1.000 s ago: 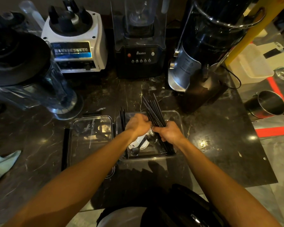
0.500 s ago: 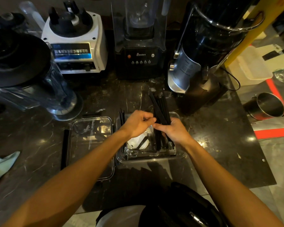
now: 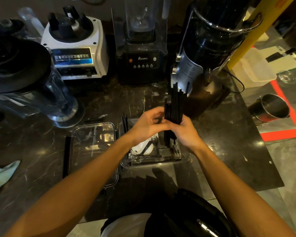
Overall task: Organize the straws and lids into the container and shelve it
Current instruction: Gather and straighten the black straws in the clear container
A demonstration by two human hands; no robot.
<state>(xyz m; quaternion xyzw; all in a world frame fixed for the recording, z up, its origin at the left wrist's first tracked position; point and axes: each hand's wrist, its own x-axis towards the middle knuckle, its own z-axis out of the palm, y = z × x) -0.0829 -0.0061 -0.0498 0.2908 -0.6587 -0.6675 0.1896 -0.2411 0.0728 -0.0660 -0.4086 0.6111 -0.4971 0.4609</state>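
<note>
Currently a bundle of black straws (image 3: 174, 106) is being held nearly upright over the clear container (image 3: 176, 159), which is sitting on the dark marble counter (image 3: 220, 151). The bundle is being gripped around its lower part by the right hand (image 3: 184, 134), while the left hand (image 3: 147, 125) is being kept curled against the bundle's side, its fingers touching the straws as if they are being squared up. A white lid (image 3: 140, 147) and a few loose dark pieces are lying in the container's bottom, and a few more straws (image 3: 125, 122) are leaning at its left edge.

Slipping is being judged the main risk: the straw tops are uneven, so if the grip is loosened before the lower ends are seated, some may be fanned out or dropped onto the counter. The white lid below may also be getting in the way, leaving the bundle tilted instead of flat.

Just left of the container, its clear cover (image 3: 94, 147) is lying flat. Behind it, a black blender base (image 3: 142, 64), a white machine (image 3: 75, 53) and a tall dark grinder (image 3: 210, 48) are crowding the rear of the counter, the grinder standing near the straw tips. No shelf is being shown, so shelving is judged not yet begun.
</note>
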